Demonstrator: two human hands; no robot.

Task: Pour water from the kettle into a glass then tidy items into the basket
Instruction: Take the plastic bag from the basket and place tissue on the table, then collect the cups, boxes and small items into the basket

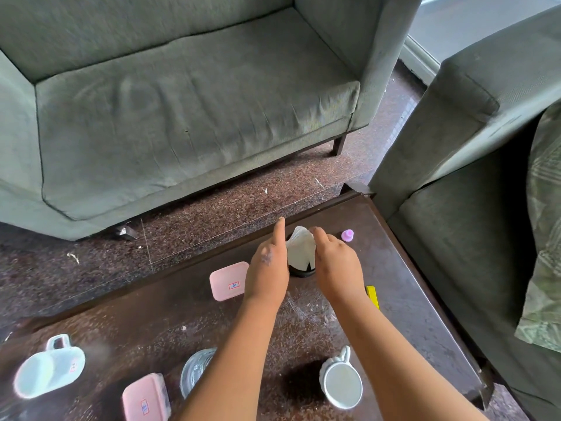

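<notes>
Just right of the frame's centre, near the desk's (409,287) far edge, the left hand (267,268) and right hand (338,267) flank a white kettle (300,250) on a dark base. Whether the fingers actually grip it cannot be told. It stands upright, long axis vertical; spout direction unclear. It looks rigid, smooth, possibly heavy with water, best held by its handle.

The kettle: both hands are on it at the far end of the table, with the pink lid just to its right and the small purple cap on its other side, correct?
Not quite. In the head view both hands, left hand and right hand, flank the kettle at the table's far end, but the pink lid lies to its left; the purple cap sits to its right.
</notes>
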